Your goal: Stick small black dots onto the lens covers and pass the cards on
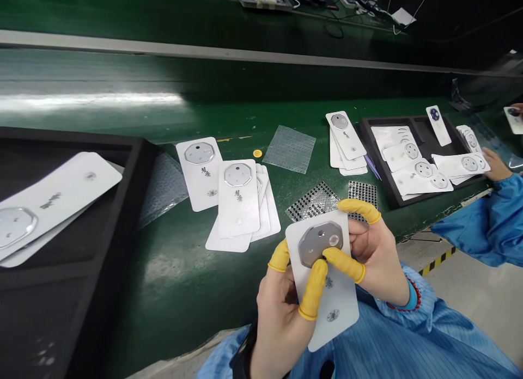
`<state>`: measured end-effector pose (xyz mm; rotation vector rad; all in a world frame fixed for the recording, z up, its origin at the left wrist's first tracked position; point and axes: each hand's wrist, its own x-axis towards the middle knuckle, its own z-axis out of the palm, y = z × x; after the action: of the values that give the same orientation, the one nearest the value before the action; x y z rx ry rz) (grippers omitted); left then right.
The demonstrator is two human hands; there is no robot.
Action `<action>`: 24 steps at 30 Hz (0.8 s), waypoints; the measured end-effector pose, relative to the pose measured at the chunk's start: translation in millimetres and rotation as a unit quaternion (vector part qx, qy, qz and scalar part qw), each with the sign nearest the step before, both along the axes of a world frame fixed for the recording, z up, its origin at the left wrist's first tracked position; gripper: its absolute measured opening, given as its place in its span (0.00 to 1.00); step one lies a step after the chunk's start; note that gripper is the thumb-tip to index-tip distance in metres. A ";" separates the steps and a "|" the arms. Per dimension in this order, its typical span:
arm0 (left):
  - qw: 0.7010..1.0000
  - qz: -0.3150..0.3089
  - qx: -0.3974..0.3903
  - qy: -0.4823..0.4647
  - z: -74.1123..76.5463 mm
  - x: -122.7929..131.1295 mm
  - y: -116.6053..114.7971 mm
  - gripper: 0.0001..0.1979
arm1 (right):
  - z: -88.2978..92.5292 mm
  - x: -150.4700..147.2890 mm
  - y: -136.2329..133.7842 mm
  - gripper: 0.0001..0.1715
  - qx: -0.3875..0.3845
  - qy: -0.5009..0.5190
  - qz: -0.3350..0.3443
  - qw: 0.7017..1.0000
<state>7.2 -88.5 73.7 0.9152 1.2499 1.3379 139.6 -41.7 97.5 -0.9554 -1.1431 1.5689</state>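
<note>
A white card (pixel 337 308) is held firmly by both hands, its side gripped by the left hand (pixel 278 324) and its upper edge by the right hand (pixel 378 254). Yellow-capped fingertips (pixel 345 263) are pressed on a grey metal plate (pixel 314 245) on the card. Green bench (pixel 175 281) is seen left of the card, before a black tray (pixel 106 264); a dotted black sheet (pixel 314 200) lies just beyond.

Card (pixel 333 313): white, with dark characters and a speckled grey mark. Plate (pixel 312 245): grey metal. Finger cots (pixel 351 263): yellow. Sleeve (pixel 412 335): blue, thin pale stripes. Bracelet (pixel 402 308): red beads. Counter (pixel 175 297): glossy green. Tray (pixel 108 267): black. Sheets (pixel 312 202): black, white-dotted. Film (pixel 289 148): translucent, fine grid. Floor tape (pixel 437 261): yellow-and-black diagonal stripes.
</note>
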 end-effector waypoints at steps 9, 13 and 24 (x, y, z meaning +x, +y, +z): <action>0.997 0.004 -0.035 -0.067 13.2 2.2 4.0 0.17 | -5.5 1.7 2.5 0.28 0.135 -0.054 -0.054 0.988; 1.000 0.018 0.007 0.002 6.0 2.2 -1.7 0.20 | -10.7 2.5 -0.9 0.39 0.281 -0.180 -0.094 0.938; 0.993 0.000 0.097 0.066 6.3 4.2 -1.7 0.24 | -6.7 0.5 -4.0 0.32 0.434 -0.380 -0.112 0.809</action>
<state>11.4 -90.1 80.0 1.1557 1.2342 1.4367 140.1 -45.7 90.8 -1.0091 -1.9595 0.2828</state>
